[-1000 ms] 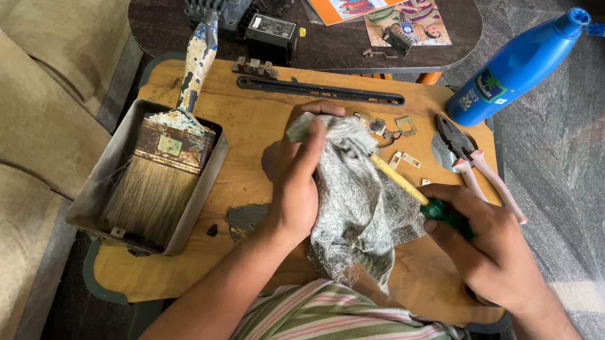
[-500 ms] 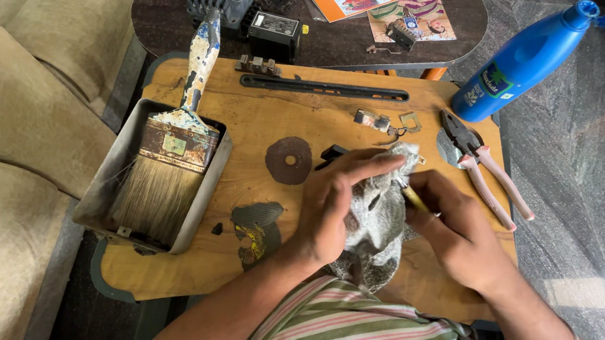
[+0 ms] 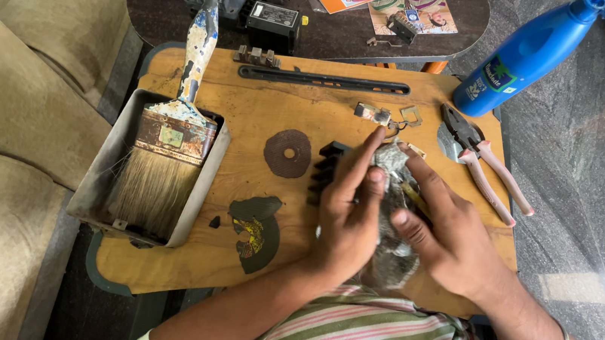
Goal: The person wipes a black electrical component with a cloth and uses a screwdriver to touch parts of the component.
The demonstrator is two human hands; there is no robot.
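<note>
— What is obscured?
— The grey rag (image 3: pixel 394 234) lies mostly hidden between both hands; a dark finned part (image 3: pixel 327 167) shows only beside the left hand (image 3: pixel 349 217).
— Cut off?
— The blue bottle (image 3: pixel 532 52) cap, top edge.

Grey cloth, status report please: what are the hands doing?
Left hand and right hand both gripping grey cloth. Black finned part beside left fingers. Pliers lie clear.
</note>
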